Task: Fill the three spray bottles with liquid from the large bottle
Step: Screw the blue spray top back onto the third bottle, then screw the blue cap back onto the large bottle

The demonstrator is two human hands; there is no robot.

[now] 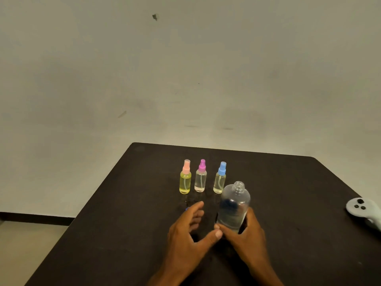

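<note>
Large bottle, uncapped, is standing in the right hand's grip; left hand is hovering wide open.

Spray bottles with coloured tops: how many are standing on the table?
3, in a row: a peach-topped bottle at the left, a pink-topped bottle in the middle, a blue-topped bottle at the right, just behind the large bottle. None seems hidden.

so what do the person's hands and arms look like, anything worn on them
Both hands are bare: the left hand and the right hand show no gloves, and no rings, watch or bands can be made out. The forearms entering from the bottom edge are bare too, with no sleeve in view. Short, plain fingernails show on the thumbs. No markings, straps or cables are visible on either arm.
</note>
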